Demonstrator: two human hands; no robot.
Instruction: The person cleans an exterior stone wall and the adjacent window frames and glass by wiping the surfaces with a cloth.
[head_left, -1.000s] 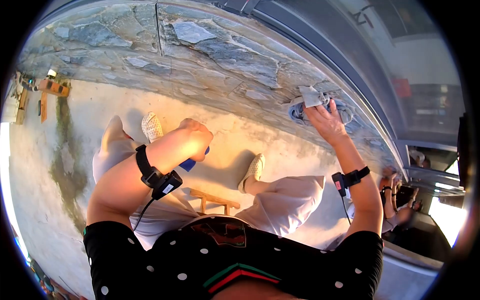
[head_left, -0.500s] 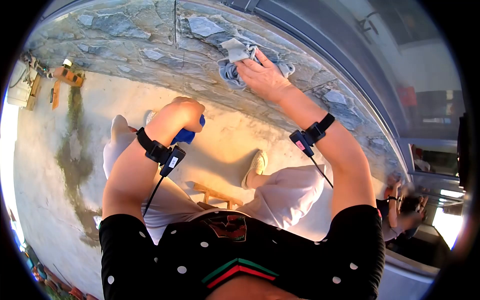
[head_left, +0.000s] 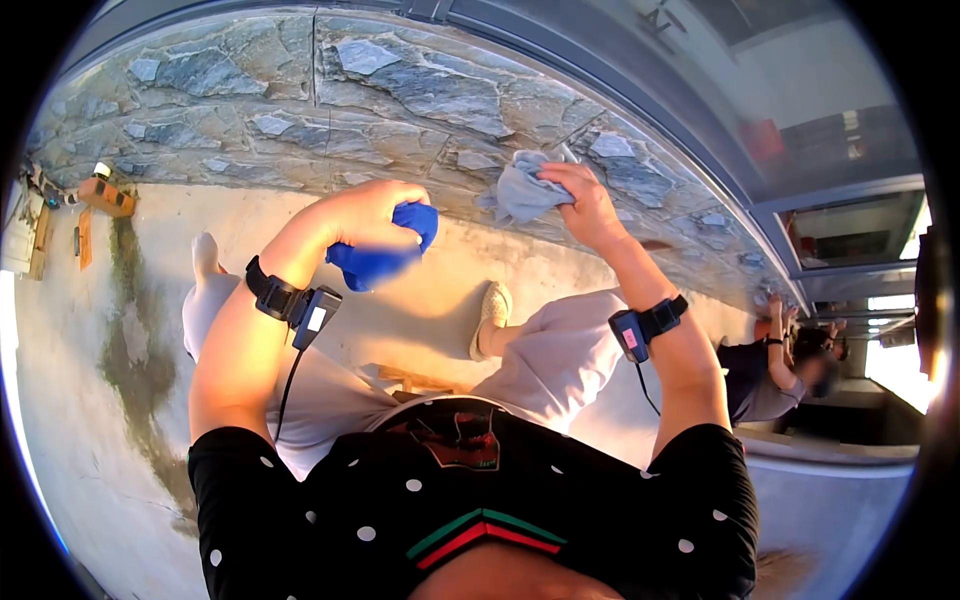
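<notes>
My left hand (head_left: 368, 212) is closed around a bunched blue cloth (head_left: 372, 266), held in front of my body above the floor. Part of the blue cloth is smeared by motion. On the other side, my right hand (head_left: 592, 208) grips a crumpled grey cloth (head_left: 528, 188) between thumb and fingers. The grey cloth is in front of the lower part of the rough stone wall (head_left: 420, 90); whether it touches the stone I cannot tell. Both wrists wear a black strap with a small device and a cable.
A wooden stool (head_left: 415, 382) shows partly beneath me. An orange-brown block (head_left: 108, 197) is by the wall at far left. A grey window frame (head_left: 690, 160) runs above the stone. Another person (head_left: 765, 370) works farther along on the right. A dark damp streak marks the concrete floor (head_left: 80, 340).
My right hand has drawn the grey cloth down and to the right, its fingers now pinching it rather than pressing it flat. My left hand has risen, showing more blue cloth.
</notes>
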